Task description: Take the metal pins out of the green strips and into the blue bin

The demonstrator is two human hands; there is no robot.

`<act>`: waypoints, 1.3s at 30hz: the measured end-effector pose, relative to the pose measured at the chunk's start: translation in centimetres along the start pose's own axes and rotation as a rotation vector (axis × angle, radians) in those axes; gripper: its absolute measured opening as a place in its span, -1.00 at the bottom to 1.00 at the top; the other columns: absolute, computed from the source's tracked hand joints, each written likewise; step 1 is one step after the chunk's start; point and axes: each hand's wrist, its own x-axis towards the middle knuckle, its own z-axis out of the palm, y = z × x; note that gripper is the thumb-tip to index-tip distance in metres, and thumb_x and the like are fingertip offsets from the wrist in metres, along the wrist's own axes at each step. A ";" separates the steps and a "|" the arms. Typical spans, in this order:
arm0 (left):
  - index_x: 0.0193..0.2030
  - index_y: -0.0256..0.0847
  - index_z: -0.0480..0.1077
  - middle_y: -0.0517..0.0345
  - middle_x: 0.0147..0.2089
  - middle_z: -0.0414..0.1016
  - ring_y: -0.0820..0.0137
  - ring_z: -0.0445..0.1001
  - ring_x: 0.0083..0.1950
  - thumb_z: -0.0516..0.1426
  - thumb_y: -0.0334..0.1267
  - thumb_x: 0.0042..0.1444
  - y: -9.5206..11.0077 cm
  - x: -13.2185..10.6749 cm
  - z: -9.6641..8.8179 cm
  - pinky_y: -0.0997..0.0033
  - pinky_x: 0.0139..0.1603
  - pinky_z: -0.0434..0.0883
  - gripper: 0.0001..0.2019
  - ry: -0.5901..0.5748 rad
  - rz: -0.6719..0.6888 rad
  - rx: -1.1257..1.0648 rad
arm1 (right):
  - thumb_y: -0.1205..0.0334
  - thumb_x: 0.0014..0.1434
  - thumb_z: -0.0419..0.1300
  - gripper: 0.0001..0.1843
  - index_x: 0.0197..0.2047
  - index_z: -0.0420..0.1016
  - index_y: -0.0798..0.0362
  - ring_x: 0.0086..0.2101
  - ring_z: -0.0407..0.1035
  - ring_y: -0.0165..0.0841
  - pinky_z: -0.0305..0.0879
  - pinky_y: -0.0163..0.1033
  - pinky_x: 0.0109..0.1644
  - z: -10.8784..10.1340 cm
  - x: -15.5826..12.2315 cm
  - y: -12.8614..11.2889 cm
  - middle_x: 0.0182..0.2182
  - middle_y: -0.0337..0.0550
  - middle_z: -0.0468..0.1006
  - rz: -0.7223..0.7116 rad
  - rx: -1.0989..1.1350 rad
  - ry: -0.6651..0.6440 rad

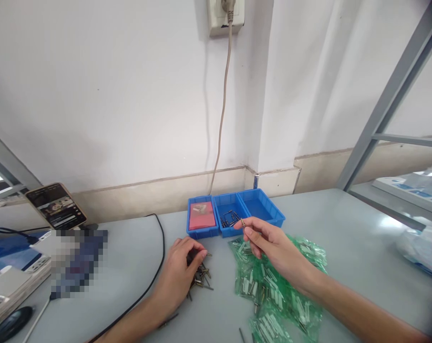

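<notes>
My left hand [180, 271] rests on the grey table with its fingers curled over a small pile of dark metal pins [201, 277]. My right hand [269, 243] hovers above a green plastic bag of small white parts [273, 295] and pinches one thin pin [243, 222] between thumb and forefinger. That pin is held just in front of the middle one of three blue bins [230, 214], which holds several similar pins. The left blue bin [200, 216] contains a red pad. The right blue bin [262, 206] looks empty.
A phone [56, 206] leans at the left near a power strip and stacked boxes. A black cable [155, 267] crosses the table. A grey cord [221, 114] hangs from a wall socket. A metal frame [387, 105] and a plastic bag [421, 247] stand at the right.
</notes>
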 end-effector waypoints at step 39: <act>-0.31 -0.14 0.38 0.11 -0.26 0.51 0.24 0.42 -0.16 0.05 -0.10 0.48 -0.4 0.2 -1.3 0.24 -0.11 0.36 -0.69 -0.032 0.087 0.055 | -0.29 0.28 0.31 -0.50 -0.27 0.57 0.02 -0.47 0.18 -0.44 0.19 -0.26 -0.37 -0.1 -0.1 -0.8 -0.21 -0.14 0.59 -0.023 0.029 0.031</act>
